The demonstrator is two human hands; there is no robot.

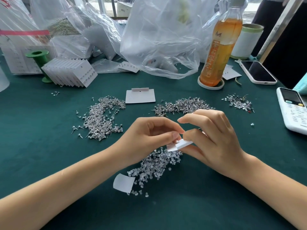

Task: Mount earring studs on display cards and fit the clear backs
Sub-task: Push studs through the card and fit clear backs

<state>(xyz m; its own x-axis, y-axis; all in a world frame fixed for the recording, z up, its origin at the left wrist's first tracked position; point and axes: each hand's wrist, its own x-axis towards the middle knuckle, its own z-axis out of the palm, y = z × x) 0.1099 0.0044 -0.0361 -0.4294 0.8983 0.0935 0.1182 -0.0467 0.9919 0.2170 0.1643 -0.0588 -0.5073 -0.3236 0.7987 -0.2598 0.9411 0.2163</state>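
the left hand and right hand both pinch the small display card, fingers curled round it. it looks light and bendy, best held by its edges; the studs and clear backs are tiny and likely slippery

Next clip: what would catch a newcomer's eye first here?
Both hands meet mid-frame: the left hand and right hand pinch a small white display card above a pile of clear backs. Glittering heaps of earring studs spread across the green tablecloth behind them. A tall orange drink bottle stands behind, to the right.
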